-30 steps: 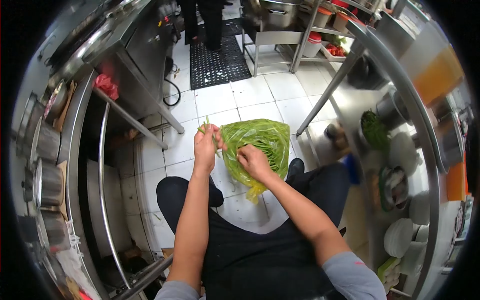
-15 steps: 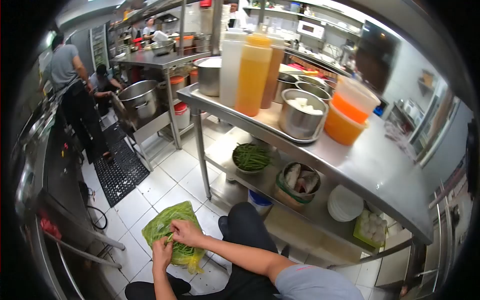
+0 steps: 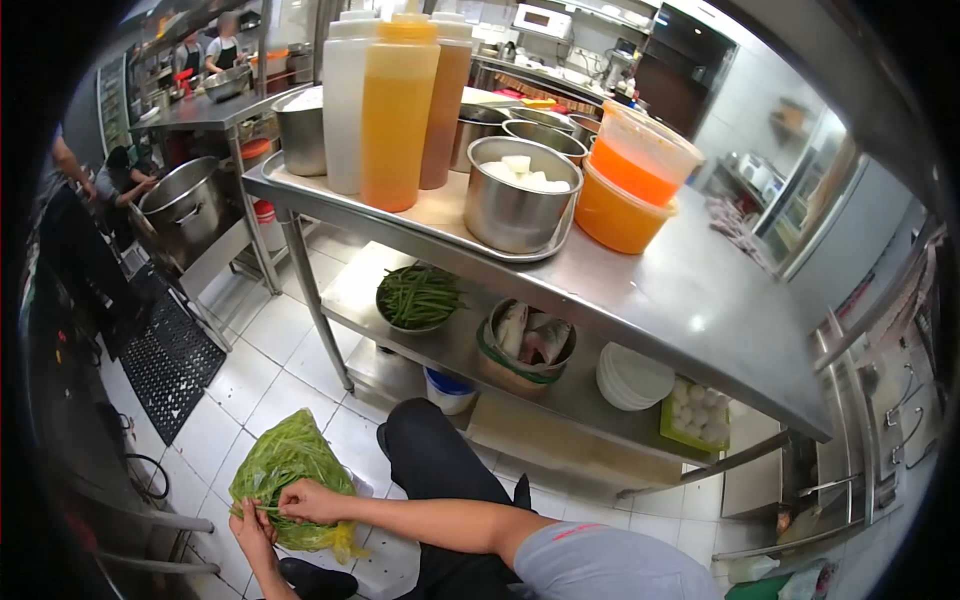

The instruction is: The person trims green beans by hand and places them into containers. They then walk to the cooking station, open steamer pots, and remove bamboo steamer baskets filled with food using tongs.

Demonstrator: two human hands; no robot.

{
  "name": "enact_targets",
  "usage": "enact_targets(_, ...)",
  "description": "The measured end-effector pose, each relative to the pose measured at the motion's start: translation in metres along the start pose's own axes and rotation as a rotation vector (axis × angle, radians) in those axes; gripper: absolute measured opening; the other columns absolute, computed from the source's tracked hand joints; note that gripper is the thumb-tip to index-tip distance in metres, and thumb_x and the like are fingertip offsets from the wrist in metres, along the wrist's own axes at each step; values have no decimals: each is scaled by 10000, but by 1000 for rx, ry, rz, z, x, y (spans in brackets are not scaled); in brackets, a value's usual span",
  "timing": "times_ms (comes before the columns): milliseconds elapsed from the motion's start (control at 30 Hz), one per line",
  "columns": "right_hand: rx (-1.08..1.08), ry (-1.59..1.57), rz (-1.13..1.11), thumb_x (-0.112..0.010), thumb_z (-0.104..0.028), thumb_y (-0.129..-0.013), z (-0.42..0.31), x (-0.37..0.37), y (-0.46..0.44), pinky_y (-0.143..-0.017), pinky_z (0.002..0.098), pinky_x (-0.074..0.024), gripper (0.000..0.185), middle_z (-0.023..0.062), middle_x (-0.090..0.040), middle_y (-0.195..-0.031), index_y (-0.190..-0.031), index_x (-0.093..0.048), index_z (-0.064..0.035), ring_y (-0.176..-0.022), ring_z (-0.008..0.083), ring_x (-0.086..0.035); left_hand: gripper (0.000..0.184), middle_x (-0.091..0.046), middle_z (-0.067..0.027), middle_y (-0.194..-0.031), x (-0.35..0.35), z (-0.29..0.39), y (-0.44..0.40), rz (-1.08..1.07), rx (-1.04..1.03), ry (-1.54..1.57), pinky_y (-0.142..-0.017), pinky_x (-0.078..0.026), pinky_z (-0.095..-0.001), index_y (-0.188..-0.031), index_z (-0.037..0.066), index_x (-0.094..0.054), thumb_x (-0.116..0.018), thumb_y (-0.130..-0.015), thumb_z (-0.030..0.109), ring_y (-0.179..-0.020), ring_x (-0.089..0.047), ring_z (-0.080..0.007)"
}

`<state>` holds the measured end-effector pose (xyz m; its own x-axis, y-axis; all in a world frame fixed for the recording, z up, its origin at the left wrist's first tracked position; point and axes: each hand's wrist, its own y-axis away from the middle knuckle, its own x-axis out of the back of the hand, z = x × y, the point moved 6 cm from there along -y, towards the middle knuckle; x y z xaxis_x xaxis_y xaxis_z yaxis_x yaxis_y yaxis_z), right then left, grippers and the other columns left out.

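A yellow-green plastic bag packed with long green beans lies on the tiled floor in front of me. Over its near side, my right hand pinches a thin green strand, which looks like a green bean. My left hand has its fingers closed on the other end of it, close beside the right. Part of the bean is covered by my fingers. The bag's yellow gathered end sticks out just below my right wrist.
A steel table on my right carries sauce bottles, pots and orange tubs. Its lower shelf holds a bowl of green beans, a fish container and eggs. People work near a big pot at left.
The view has swung to the right, so the table, bag and hands appear further left. My hands stay together at the bag, now nearer its lower left edge.
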<state>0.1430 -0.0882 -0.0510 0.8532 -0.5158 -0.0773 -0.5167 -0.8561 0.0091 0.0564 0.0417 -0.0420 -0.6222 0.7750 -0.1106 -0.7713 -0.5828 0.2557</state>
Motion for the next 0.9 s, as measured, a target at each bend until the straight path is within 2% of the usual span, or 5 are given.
enact_targets(300, 253, 395, 90, -576, -138, -784, -25, 1, 0, -536, 390, -432, 163, 166, -576, -620, -756, -605, 21, -549, 279, -574, 248, -409, 35, -527, -2, 9, 3, 67, -15, -51, -334, -198, -220, -880, 109, -514, -498, -1003, 324, -365, -295, -39)
enact_targets(367, 307, 391, 373, -567, -134, -763, -23, 11, -4, -534, 405, -424, 164, 182, -545, -589, -720, -570, 24, -532, 332, -541, 247, -401, 41, -529, -1, 3, -4, 28, -97, -57, -339, -202, -216, -872, 110, -511, -498, -1003, 318, -373, -302, -34)
enact_targets(467, 115, 464, 363, -571, -132, -757, -16, 18, -8, -594, 415, -449, 155, 178, -581, -711, -739, -564, 22, -663, 327, -579, 256, -398, 38, -541, 18, 5, -12, 78, -182, 6, -349, -220, -217, -875, 107, -498, -498, -1003, 328, -380, -320, -46)
enact_targets(667, 314, 1163, 436, -601, -117, -752, 22, -5, 1, -754, 417, -460, 141, 144, -557, -987, -867, -610, -35, -944, 305, -554, 276, -483, -21, -684, 31, 31, 2, 353, -200, 160, -439, -379, -254, -873, 111, -479, -453, -1020, 343, -530, -488, -115)
enact_targets(900, 189, 1266, 264, -595, -123, -740, 37, -10, -7, -712, 411, -453, 122, 105, -572, -877, -847, -632, -76, -885, 280, -566, 235, -383, 18, -636, 17, 9, -1, 105, -21, 73, -416, -371, -265, -950, 73, -497, -530, -987, 303, -486, -406, -99)
